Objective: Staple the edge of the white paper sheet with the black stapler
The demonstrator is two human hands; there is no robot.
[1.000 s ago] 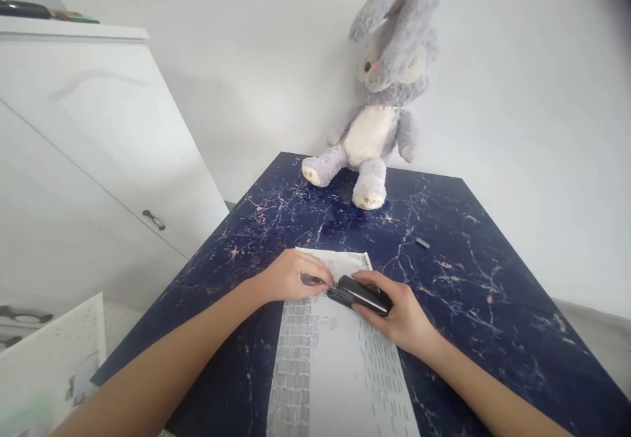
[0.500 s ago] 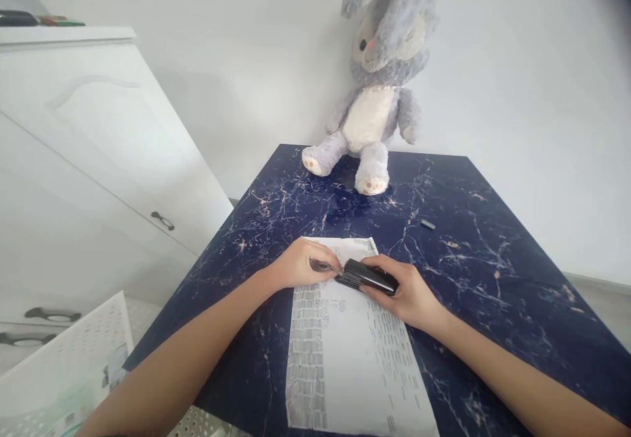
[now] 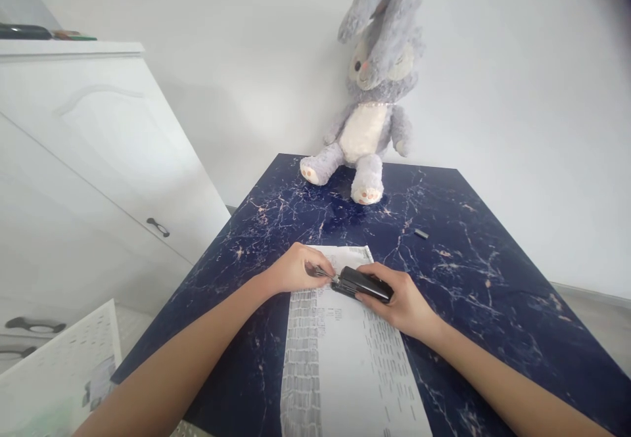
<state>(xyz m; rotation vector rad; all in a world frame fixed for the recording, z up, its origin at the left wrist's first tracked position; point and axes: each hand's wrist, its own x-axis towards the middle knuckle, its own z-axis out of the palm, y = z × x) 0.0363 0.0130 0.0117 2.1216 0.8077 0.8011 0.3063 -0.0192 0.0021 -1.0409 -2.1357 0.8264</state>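
Stapler (image 3: pixel 363 284) in right hand (image 3: pixel 401 299) grip, metal strip (image 3: pixel 323 272) in left hand (image 3: pixel 296 271)

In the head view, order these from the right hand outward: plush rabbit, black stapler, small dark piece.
1. black stapler, held in the right hand.
2. small dark piece, on the table beyond the hand.
3. plush rabbit, at the table's far edge.

Dark blue marble tbl (image 3: pixel 493 292) w/ printed sheet (image 3: pixel 340 365), plush bunny (image 3: pixel 367 128) & small dark bit (image 3: pixel 421 233).

Black stapler (image 3: pixel 365 284) on navy, white-veined marble table (image 3: pixel 473 279).
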